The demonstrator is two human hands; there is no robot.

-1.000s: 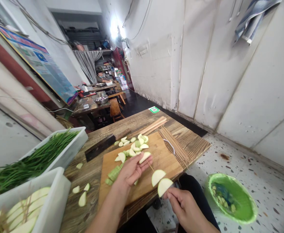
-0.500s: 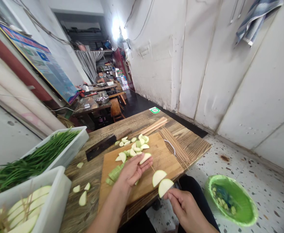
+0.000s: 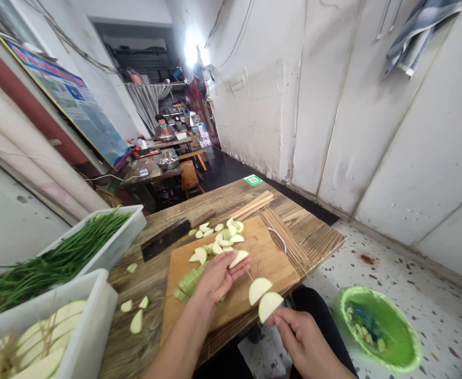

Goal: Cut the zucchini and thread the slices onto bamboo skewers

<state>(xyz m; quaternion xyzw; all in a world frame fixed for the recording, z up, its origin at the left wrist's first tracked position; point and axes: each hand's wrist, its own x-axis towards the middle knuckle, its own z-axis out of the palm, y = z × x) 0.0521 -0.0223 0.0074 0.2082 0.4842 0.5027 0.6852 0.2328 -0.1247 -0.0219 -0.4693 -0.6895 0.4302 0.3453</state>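
My right hand (image 3: 300,332): pinching a skewer (image 3: 249,273) bearing two slices (image 3: 270,307). My left hand (image 3: 216,277): grasping another slice (image 3: 239,258); best pierced squarely, steadily, along the skewer's line.

Smooth matt skewered slices (image 3: 271,307), smooth wooden board (image 3: 260,243), rough-grained wooden table (image 3: 321,237), dull metal cleaver (image 3: 166,240), glossy plastic basin (image 3: 402,334).

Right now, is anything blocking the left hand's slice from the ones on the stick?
Nothing visible: only bare wooden skewer lies between the half-moon slice in the left hand and the two skewered slices. I can't tell whether its tip reaches the held slice.
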